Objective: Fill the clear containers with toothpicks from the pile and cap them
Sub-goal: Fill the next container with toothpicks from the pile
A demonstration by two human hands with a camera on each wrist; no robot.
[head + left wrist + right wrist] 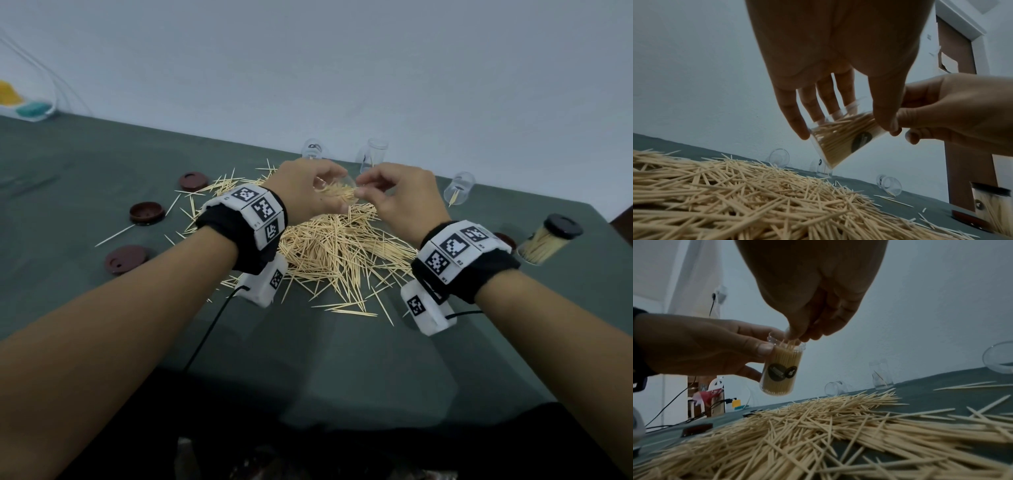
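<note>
**Toothpicks going into a hand-held container above the pile**

The left hand [305, 192] holds a clear container [781, 368] in the air over the toothpick pile [339, 250], thumb on one side and fingers curled round the other. The container is tilted, uncapped, and already packed with toothpicks; a dark round label shows on its wall. The right hand [400, 198] has its fingertips [807, 337] bunched together at the container's open mouth, pinching a few toothpicks that stick down into it.

The pile spreads across the green table [102, 178] directly below both hands. Behind it stand or lie three nearly empty clear containers [371, 154], one of them upright with a stray toothpick inside. Off to the right a filled container [544, 243] stands with a dark cap on. To the left of the pile lie three loose brown caps [147, 212], apart from one another.
</note>
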